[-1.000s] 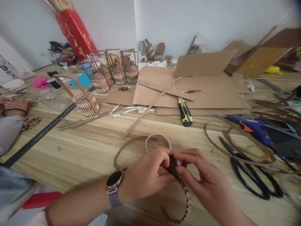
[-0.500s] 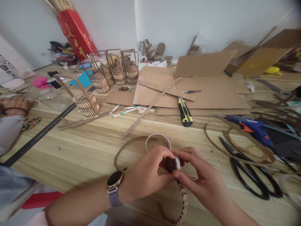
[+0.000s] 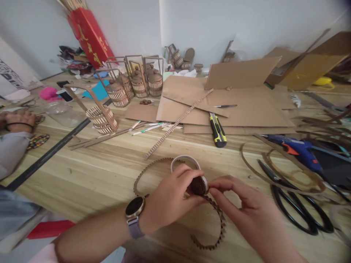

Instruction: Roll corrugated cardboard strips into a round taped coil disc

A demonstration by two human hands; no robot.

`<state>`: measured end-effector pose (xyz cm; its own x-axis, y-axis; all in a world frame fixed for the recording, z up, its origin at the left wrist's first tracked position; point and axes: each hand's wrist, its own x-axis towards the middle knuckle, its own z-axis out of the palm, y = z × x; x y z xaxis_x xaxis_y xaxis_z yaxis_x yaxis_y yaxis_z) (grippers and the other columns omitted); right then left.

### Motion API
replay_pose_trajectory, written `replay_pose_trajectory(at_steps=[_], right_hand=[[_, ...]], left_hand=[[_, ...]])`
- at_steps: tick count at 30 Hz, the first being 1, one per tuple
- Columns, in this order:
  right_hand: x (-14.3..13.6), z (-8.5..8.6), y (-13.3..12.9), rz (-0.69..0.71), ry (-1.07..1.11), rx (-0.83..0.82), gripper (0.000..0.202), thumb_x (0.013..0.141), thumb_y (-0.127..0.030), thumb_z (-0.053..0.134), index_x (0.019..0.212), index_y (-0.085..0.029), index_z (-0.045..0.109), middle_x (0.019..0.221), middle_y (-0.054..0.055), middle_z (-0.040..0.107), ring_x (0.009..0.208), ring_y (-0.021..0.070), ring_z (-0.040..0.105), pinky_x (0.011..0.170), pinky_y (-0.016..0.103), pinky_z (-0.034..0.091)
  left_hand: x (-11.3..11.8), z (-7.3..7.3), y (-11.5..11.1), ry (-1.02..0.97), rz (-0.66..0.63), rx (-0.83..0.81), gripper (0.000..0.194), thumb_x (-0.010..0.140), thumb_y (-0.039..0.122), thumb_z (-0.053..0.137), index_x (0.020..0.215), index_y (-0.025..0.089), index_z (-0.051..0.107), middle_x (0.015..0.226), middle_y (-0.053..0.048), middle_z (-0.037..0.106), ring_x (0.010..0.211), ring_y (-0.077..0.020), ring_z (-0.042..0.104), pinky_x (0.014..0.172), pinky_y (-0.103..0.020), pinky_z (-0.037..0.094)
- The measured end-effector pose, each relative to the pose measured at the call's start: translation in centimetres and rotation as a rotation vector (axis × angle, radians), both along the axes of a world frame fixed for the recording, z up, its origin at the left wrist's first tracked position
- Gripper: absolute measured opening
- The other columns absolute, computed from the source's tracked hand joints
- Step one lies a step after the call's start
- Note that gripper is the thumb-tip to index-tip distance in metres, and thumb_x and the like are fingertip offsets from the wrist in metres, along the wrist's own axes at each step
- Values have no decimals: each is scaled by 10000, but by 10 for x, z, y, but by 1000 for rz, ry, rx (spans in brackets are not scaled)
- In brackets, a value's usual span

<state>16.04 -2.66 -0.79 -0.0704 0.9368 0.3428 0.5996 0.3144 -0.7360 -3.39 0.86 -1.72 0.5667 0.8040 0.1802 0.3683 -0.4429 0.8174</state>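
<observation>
My left hand point(image 3: 170, 202), with a watch on its wrist, grips a small dark brown coil point(image 3: 197, 185) rolled from corrugated strip. A white band point(image 3: 205, 182) runs along the coil's right edge. At the lower end of that band, my right hand point(image 3: 241, 204) has thumb and forefinger pinched together; what lies between the tips is too small to make out. A loose corrugated cardboard strip point(image 3: 221, 221) curls down from the coil onto the table. Behind my left hand a pale ring point(image 3: 186, 157), like a tape roll, lies beside another curved corrugated strip point(image 3: 139, 177).
Black scissors point(image 3: 296, 204) and a blue glue gun point(image 3: 293, 149) lie at right. A yellow-black utility knife point(image 3: 218, 131) rests before cardboard sheets point(image 3: 246, 109). Several small lidded baskets point(image 3: 139, 84) stand at back left. Another person's hand point(image 3: 20, 122) rests at far left.
My right hand has drawn slightly right and down from the coil, now pinching at its edge. The coil's face has turned more into view, and the hanging strip has swung right.
</observation>
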Motion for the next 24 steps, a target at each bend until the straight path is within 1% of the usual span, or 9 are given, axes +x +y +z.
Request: replay_pose_trajectory(at_steps=[3, 6, 14, 19, 24], right_hand=[[0, -1, -2, 14, -56, 17, 88, 843, -246, 652, 828, -285, 729, 719, -43, 733, 632, 124, 687, 586, 212, 528], [2, -3, -3, 23, -106, -9, 96, 863, -261, 645, 843, -289, 735, 747, -36, 740, 657, 134, 694, 596, 225, 537], [2, -4, -2, 31, -113, -25, 113, 871, -274, 634, 819, -294, 732, 738, -27, 752, 628, 162, 701, 601, 262, 572], [4, -9, -4, 38, -159, -35, 120, 888, -277, 608, 861, -288, 725, 770, -20, 763, 658, 165, 720, 575, 248, 563], [2, -11, -3, 46, -197, 17, 123, 907, -269, 582, 898, -285, 704, 784, -23, 766, 672, 157, 726, 575, 237, 555]], left_hand=[[1, 0, -1, 58, 16, 34, 476, 824, 278, 762, 1248, 166, 575, 1122, -81, 617, 978, -214, 648, 862, -346, 567], [2, -1, -1, 97, 13, 64, 488, 829, 308, 757, 1257, 170, 568, 1121, -88, 618, 986, -230, 650, 854, -370, 571], [0, -3, -3, 166, -2, 43, 470, 859, 313, 721, 1282, 203, 551, 1130, -79, 603, 961, -224, 645, 831, -370, 573], [1, -3, -2, 203, -10, 44, 446, 863, 300, 710, 1272, 200, 561, 1119, -79, 602, 961, -229, 638, 838, -368, 565], [0, -7, -3, 209, -18, 62, 453, 877, 301, 690, 1298, 213, 547, 1139, -77, 597, 961, -225, 636, 840, -361, 564]])
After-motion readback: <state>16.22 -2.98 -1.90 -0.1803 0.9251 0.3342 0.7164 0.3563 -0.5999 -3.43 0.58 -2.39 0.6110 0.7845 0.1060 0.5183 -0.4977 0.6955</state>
